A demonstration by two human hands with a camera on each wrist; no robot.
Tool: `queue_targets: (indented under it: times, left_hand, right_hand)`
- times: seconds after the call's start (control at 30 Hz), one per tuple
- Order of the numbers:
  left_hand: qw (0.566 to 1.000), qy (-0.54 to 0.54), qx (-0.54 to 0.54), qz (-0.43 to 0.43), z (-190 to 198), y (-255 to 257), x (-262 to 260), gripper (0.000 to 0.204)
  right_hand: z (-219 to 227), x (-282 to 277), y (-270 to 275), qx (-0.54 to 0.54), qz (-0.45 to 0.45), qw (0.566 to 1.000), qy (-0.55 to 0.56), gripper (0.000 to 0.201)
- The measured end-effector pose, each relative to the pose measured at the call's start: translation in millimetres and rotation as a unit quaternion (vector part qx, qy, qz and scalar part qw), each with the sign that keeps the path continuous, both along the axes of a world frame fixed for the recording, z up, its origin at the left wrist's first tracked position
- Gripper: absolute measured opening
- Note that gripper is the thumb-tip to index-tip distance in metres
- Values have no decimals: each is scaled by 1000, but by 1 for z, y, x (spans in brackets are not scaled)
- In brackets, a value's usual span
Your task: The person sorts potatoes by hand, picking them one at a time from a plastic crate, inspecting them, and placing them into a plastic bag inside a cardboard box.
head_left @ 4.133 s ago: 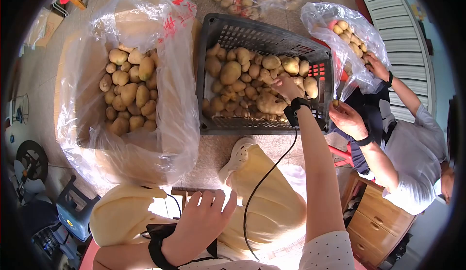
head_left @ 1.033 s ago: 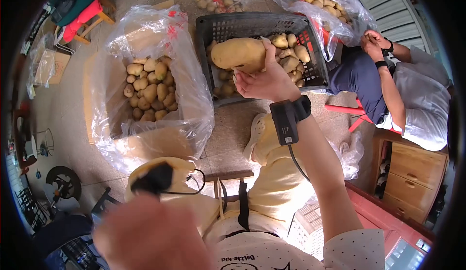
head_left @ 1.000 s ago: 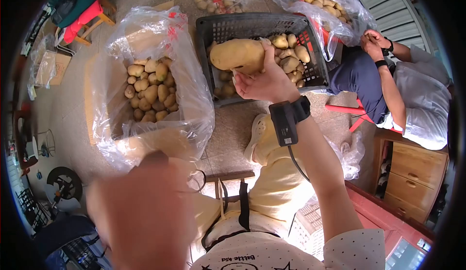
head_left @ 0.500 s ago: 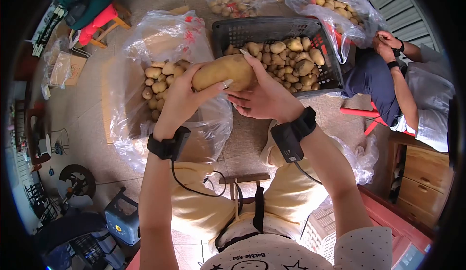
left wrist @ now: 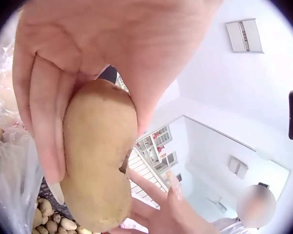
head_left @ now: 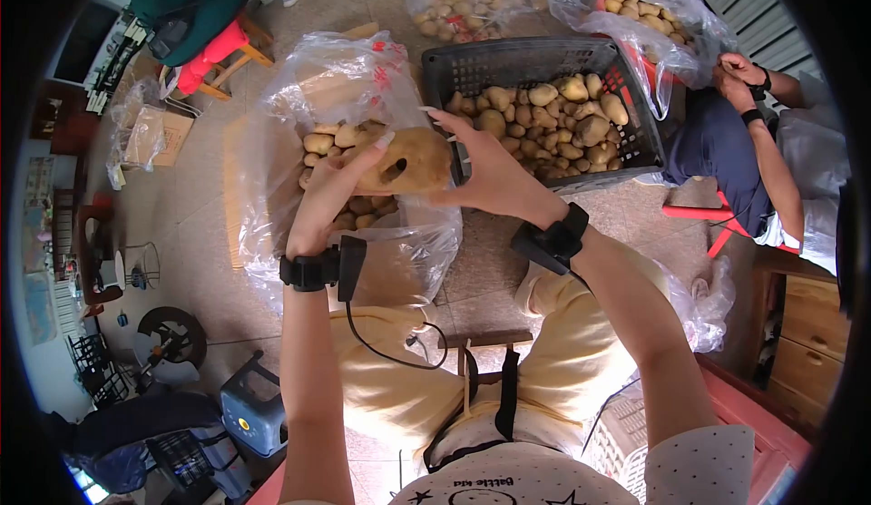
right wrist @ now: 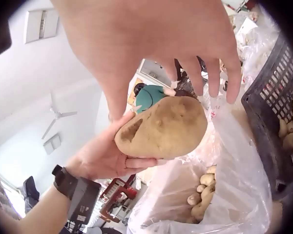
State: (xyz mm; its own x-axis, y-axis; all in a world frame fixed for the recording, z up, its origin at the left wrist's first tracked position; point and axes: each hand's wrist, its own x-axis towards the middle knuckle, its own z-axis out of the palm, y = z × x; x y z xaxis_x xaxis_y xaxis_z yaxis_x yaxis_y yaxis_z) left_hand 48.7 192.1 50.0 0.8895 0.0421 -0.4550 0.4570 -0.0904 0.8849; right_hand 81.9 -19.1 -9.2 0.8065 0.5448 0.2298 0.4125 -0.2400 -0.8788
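Note:
A large potato (head_left: 419,162) with a dark hole is gripped by the left hand (head_left: 328,189), above the near right edge of the plastic-lined box (head_left: 399,260). In the left wrist view the left hand (left wrist: 100,53) has its fingers and thumb around the potato (left wrist: 97,156). The right hand (head_left: 499,176) is spread at the potato's right end, thumb and fingers apart. From the right wrist view, the right hand (right wrist: 161,44) hangs over the potato (right wrist: 166,127) with its fingers extended, while the left hand (right wrist: 100,155) supports it from beneath.
A black crate (head_left: 535,51) of potatoes stands right of the lined box. Bags of potatoes (head_left: 472,1) lie behind, another (head_left: 644,15) at the back right. A seated person (head_left: 726,142) is at the right, a blue stool (head_left: 252,410) at the lower left.
The left hand came up from the lower left and took hold of the potato, which moved left from over the crate and turned, showing its hole. The right hand has loosened its grip.

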Motion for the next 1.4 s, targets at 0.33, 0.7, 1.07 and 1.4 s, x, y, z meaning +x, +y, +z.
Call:
queue_targets:
  times: [0.33, 0.7, 1.07, 1.4]
  left_hand:
    - [998, 31, -43, -13, 1, 3, -8, 62]
    - [980, -110, 7, -167, -21, -8, -18, 120]
    - [902, -301, 210, -226, -27, -8, -15, 129]
    - [917, -239, 235, -215, -33, 17, -12, 117]
  right_hand:
    - [-1, -15, 0, -170, -12, 985, 19, 79]
    - [22, -22, 11, 192, 75, 706, 677, 67]
    - [1, -23, 20, 136, 126, 753, 631, 68]
    - [5, -16, 8, 35, 142, 797, 586, 76]
